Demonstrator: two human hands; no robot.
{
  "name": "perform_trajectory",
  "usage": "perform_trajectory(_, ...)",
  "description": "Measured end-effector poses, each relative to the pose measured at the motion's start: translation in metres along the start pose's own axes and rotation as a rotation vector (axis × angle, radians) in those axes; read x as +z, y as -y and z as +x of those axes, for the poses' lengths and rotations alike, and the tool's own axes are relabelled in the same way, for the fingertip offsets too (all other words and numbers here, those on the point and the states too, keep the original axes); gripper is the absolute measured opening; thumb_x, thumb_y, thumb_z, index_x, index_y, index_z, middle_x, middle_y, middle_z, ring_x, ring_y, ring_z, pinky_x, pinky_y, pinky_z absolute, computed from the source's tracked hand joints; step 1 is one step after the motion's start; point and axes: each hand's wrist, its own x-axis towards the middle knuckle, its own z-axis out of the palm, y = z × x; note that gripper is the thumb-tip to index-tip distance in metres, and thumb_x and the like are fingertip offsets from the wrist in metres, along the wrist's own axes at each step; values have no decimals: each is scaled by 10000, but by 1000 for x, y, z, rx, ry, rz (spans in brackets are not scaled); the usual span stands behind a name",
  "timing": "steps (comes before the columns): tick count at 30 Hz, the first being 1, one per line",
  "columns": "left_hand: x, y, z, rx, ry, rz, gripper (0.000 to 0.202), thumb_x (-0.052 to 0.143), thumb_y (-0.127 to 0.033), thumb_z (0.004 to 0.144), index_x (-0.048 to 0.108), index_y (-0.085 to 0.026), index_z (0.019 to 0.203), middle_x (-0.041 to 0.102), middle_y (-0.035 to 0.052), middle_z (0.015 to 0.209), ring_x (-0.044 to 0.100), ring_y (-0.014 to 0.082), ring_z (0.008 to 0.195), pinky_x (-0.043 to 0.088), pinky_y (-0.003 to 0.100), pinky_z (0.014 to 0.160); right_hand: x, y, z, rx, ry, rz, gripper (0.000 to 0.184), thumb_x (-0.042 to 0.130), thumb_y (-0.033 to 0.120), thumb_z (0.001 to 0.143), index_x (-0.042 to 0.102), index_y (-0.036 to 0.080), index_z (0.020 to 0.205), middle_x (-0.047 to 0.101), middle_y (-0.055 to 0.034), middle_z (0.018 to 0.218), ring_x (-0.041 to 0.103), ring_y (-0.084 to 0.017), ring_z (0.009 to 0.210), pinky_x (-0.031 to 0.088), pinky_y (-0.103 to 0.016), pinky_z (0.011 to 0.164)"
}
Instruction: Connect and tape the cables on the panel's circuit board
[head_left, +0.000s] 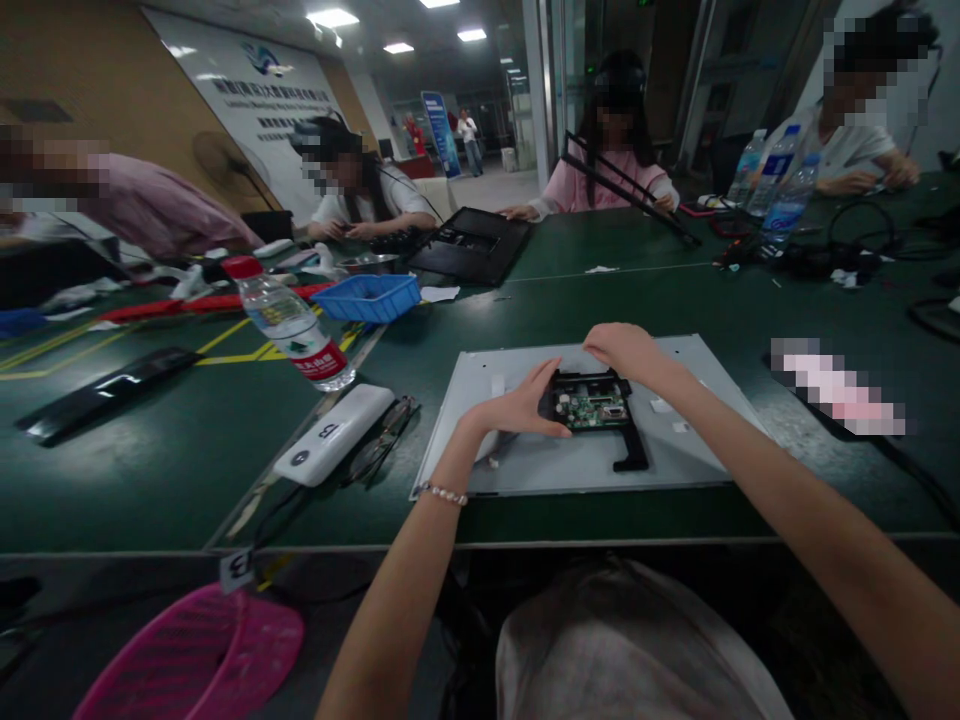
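A light grey metal panel (465, 440) lies flat on the table in front of me. On it sits a black plastic bracket (634, 445) framing a green circuit board (589, 408). My left hand (525, 402) grips the bracket's left side, thumb along the near edge and fingers at the far edge. At the far right corner of the bracket, my right hand (621, 350) is bent downward with curled fingers. Its fingertips are mostly hidden, and whatever they pinch cannot be made out.
Left of the panel are glasses (379, 440), a white power bank (334, 435) and a red-capped water bottle (296, 330). Behind them stands a blue tray (367, 298). A phone-like object (836, 390) lies to the right. A pink basket (202, 655) is below the table edge. Several people sit around.
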Motion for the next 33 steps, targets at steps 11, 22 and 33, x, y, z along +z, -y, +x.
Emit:
perform_trajectory(11,-1,-3,0,-10,0,-19,1249,727,-625,610,-5,-140,1499,0,166,1568,30,329,1447,101,460,1185,15,-50,-24,-69,80,54,270,551,214,849,704,166,1066,687,-108,1102,623,-232,1018,458,-320,894)
perform_trajectory(22,-2,-5,0,32,-15,1,1235,728,-620,627,-23,-176,1501,-49,142,1570,-6,316,1451,106,453,1184,19,-47,-25,-32,44,-28,235,515,210,881,734,174,960,712,-118,1025,646,-250,963,474,-338,836)
perform_trajectory(33,0,-3,1,22,-7,12,1194,710,-606,650,-14,-188,1502,74,155,1567,111,321,1441,137,472,1175,12,-28,-25,-30,-60,65,252,485,219,906,709,176,1014,704,-79,1069,639,-221,978,462,-327,868)
